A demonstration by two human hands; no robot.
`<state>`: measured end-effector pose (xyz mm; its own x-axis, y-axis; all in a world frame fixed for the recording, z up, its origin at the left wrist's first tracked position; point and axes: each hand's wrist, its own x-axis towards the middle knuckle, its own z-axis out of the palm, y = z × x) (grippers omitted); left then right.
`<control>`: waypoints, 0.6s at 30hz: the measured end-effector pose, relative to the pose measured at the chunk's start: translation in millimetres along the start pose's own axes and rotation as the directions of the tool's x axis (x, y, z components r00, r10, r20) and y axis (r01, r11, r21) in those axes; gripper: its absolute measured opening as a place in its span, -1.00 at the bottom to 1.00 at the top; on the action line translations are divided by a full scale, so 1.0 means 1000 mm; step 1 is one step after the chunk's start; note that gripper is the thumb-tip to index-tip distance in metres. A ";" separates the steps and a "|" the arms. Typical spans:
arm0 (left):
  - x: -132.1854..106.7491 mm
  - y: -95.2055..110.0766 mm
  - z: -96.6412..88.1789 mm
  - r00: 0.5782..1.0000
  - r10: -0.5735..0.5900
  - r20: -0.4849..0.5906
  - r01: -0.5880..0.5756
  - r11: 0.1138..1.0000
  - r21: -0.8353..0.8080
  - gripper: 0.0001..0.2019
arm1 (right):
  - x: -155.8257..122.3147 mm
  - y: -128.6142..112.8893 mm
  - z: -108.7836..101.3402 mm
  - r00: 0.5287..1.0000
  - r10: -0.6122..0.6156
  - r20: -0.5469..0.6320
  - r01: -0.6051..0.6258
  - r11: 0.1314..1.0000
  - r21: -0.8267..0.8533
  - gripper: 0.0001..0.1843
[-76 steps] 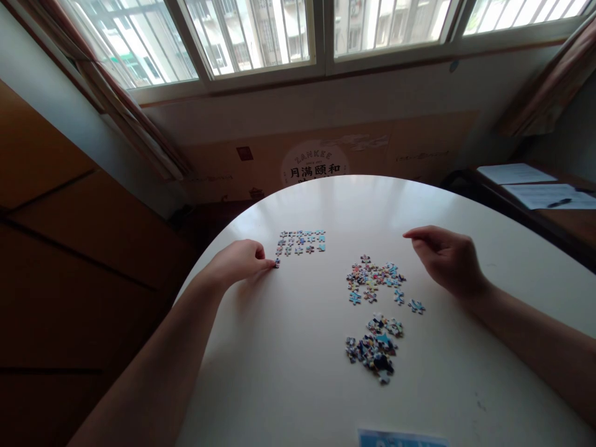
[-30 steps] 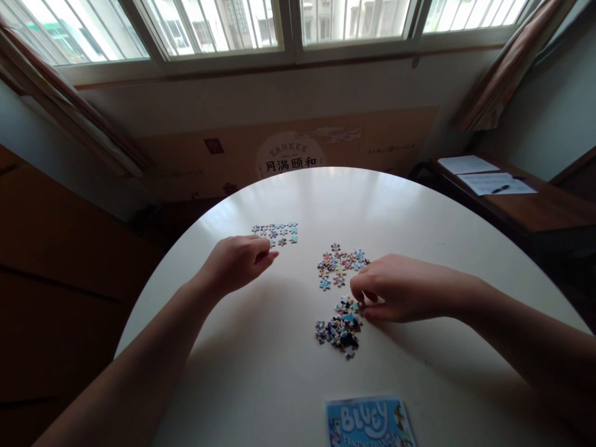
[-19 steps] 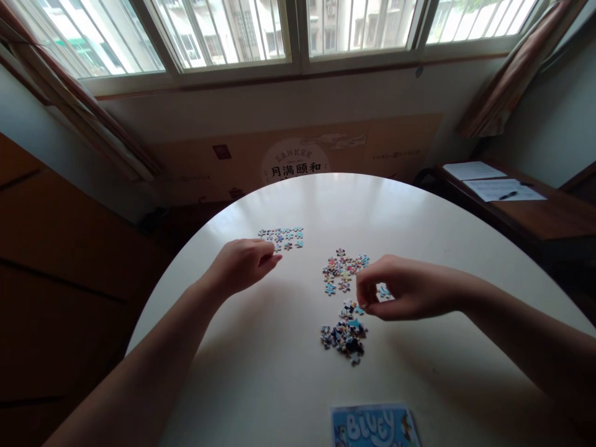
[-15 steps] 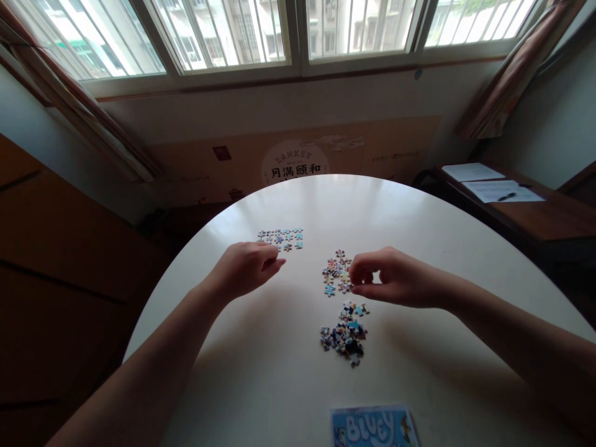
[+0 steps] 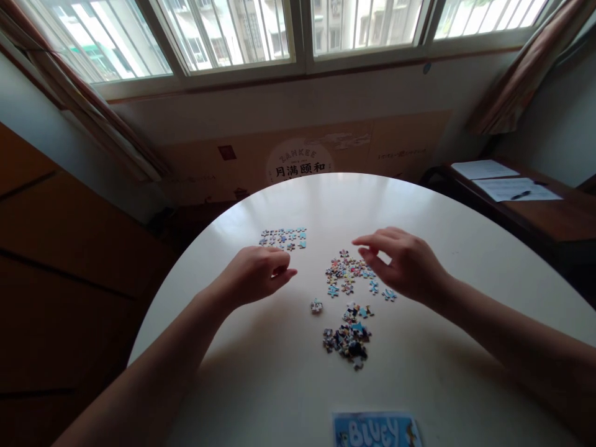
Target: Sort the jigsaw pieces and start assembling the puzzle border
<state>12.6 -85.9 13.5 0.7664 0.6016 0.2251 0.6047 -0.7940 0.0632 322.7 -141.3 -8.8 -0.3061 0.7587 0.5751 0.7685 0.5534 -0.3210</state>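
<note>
My left hand (image 5: 258, 273) hovers over the left side of the table, fingers curled in and thumb beneath them; whatever it may hold is hidden. Just beyond it lie rows of jigsaw pieces (image 5: 282, 238), laid out side by side, mostly blue toward the right. My right hand (image 5: 395, 257) is open, fingers stretched leftward, at the right edge of a loose, colourful cluster of jigsaw pieces (image 5: 347, 272). Nothing shows between its fingers. Closer to me sits a darker heap of jigsaw pieces (image 5: 347, 341). A single pale piece (image 5: 316, 306) rests apart, left of the heap.
All this is on a round white table (image 5: 261, 385). A blue Bluey box or booklet (image 5: 377, 429) lies at the near edge, partly cut off. To the right, a brown desk (image 5: 540, 214) carries papers (image 5: 512, 186) and a pen (image 5: 520, 195). Windows stand behind.
My right hand has opened and moved right and slightly away from me. Blue pieces now show beside the cluster, and a pale piece has appeared on the table. My left hand has shifted slightly right.
</note>
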 end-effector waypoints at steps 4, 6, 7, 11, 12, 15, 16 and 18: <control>0.002 0.019 -0.006 0.996 0.057 0.070 -0.049 0.993 -0.112 -0.70 | 0.006 0.037 -0.009 0.981 0.112 -0.158 -0.128 0.987 -0.094 -0.68; 0.003 0.029 -0.007 0.989 0.100 0.112 -0.080 0.982 -0.174 -0.78 | 0.004 0.056 -0.004 0.949 0.198 -0.247 -0.219 0.974 -0.060 -0.67; 0.003 0.034 -0.007 0.982 0.125 0.138 -0.096 0.974 -0.204 -0.83 | 0.003 0.065 0.000 0.930 0.245 -0.273 -0.262 0.965 -0.027 -0.66; 0.003 0.046 -0.001 0.954 0.206 0.217 -0.144 0.951 -0.273 -0.92 | -0.002 0.091 0.016 0.858 0.422 -0.295 -0.407 0.906 0.113 -0.65; 0.004 0.046 0.001 0.950 0.218 0.224 -0.153 0.949 -0.275 -0.91 | -0.003 0.094 0.018 0.845 0.449 -0.289 -0.427 0.894 0.139 -0.65; 0.004 0.042 0.005 0.949 0.227 0.218 -0.166 0.949 -0.268 -0.86 | -0.003 0.097 0.022 0.852 0.450 -0.267 -0.419 0.892 0.167 -0.69; 0.004 0.040 0.006 0.952 0.222 0.210 -0.163 0.951 -0.264 -0.84 | -0.003 0.097 0.022 0.862 0.436 -0.259 -0.405 0.899 0.165 -0.70; 0.004 0.037 0.006 0.961 0.201 0.192 -0.152 0.958 -0.244 -0.83 | -0.003 0.097 0.022 0.877 0.414 -0.245 -0.383 0.909 0.167 -0.73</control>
<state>39.6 -111.8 10.5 0.8994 0.4352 0.0419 0.4102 -0.8732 0.2632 385.7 -82.9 -58.0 0.1877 0.8102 0.5553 0.7217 0.2698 -0.6375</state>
